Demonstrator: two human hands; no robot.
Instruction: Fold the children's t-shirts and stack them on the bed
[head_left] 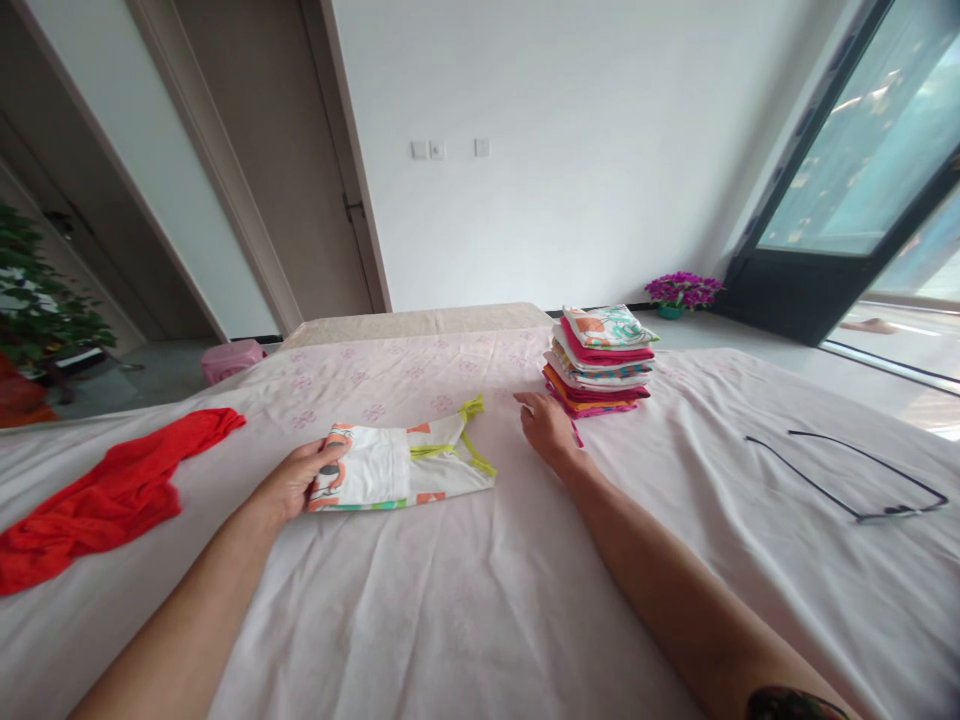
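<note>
Across the middle of the pale cloth (pixel 465 600), a white garment (pixel 379 470) with yellow-green trim is laid partly folded, its left end pinched by the left hand (pixel 304 478), which is closed on it. To its right, just beside a stack of folded clothes (pixel 600 365), the right hand (pixel 547 428) is held loosely open with nothing gripped. A crumpled red garment (pixel 120 490) is left at the left, and dark-framed glasses (pixel 892 512) are set at the right.
</note>
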